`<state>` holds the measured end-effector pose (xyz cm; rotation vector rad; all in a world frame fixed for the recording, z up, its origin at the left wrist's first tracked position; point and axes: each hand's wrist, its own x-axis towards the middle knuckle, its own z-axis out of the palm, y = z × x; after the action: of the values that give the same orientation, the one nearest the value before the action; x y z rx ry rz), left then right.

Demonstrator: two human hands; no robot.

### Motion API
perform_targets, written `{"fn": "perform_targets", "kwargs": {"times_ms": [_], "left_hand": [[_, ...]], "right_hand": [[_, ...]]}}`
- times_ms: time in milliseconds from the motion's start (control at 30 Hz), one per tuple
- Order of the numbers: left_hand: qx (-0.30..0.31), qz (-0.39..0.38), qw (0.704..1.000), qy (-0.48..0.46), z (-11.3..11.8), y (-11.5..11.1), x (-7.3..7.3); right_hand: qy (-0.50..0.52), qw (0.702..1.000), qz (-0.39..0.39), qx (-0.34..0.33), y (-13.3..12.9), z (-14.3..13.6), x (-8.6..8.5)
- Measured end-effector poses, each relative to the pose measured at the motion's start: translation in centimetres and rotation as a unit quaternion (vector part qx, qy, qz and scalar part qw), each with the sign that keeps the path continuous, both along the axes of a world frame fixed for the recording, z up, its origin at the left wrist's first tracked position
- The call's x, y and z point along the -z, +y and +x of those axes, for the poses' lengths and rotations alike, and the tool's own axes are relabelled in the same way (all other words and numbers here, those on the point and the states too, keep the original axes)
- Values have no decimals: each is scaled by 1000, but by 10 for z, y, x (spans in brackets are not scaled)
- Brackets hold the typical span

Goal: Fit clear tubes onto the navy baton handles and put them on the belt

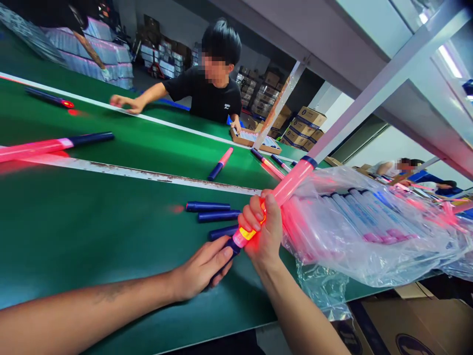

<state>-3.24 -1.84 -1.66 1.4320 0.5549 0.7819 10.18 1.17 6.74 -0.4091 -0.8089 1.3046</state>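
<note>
A glowing red light stick (291, 182) slants up to the right across the middle of the view, held in both hands. My left hand (207, 266) is closed around its dark blue handle at the lower end. Higher up, my right hand (264, 227) wraps the lit red tube, fingers curled over the bright part. Just behind the stick lie several dark blue handles (214, 216) on the green table. To the right of my right hand, a clear plastic bag (332, 256) holds several pale tubes (365, 212) with dark caps.
Another lit stick (40, 148) lies at the left, and one more (220, 163) lies beyond the white strip (148, 172). Across the table sits a person (214, 84) near a shallow carton (258, 140). A slanting metal post (373, 93) and shelf overhang the right; a cardboard box (414, 320) stands below.
</note>
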Motion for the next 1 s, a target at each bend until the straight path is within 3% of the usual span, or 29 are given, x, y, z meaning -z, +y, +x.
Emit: {"fn": "perform_targets", "kwargs": {"times_ms": [100, 233, 367, 433, 500, 567, 800, 900, 1000], "left_hand": [[10, -10, 1000, -23, 1, -4, 9], [47, -1, 998, -42, 0, -6, 9], [12, 131, 990, -46, 2, -2, -30], [-20, 204, 979, -1, 7, 1, -53], [-27, 259, 964, 59, 14, 7, -65], [-20, 281, 955, 91, 22, 13, -64], [-37, 274, 955, 103, 26, 17, -37], [-40, 273, 954, 117, 23, 12, -37], [-58, 258, 951, 159, 19, 27, -48]], "right_hand": [[-21, 999, 20, -17, -9, 3, -4], [-100, 992, 72, -13, -20, 22, -31], [-151, 980, 129, 26, -28, 26, -58], [-182, 973, 137, 34, -33, 19, -62], [-195, 971, 126, 58, -36, 12, -61], [-201, 970, 125, 61, -36, 10, -58], [-195, 972, 114, 56, -33, 10, -50], [-190, 973, 130, 32, -27, 7, -42], [-268, 954, 116, 66, -5, 32, -37]]}}
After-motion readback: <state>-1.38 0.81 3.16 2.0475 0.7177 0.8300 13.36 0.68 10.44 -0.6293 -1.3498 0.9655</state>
